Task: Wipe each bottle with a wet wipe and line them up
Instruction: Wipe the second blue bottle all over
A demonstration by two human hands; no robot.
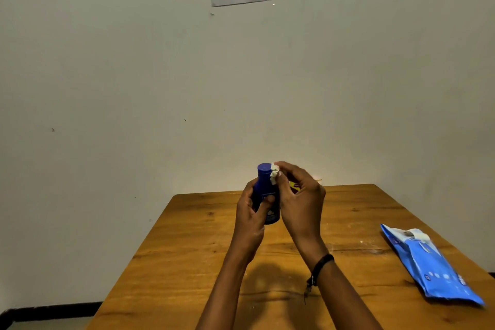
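**Wiping the cap of the blue bottle**

Head view: low in the centre of the frame, my left hand point(250, 213) is wrapped tight around the body of the blue bottle point(265, 195), holding it upright above the wooden table point(187, 249) so it will not turn while I rub. My right hand point(300, 201) sits just right of it, fingertips pinched on the bunched wet wipe point(274, 173), which touches the side of the cap. Something yellow shows behind my right hand; I cannot tell what. The blue wipe pack point(431, 265) lies at lower right, within reach for a fresh sheet.
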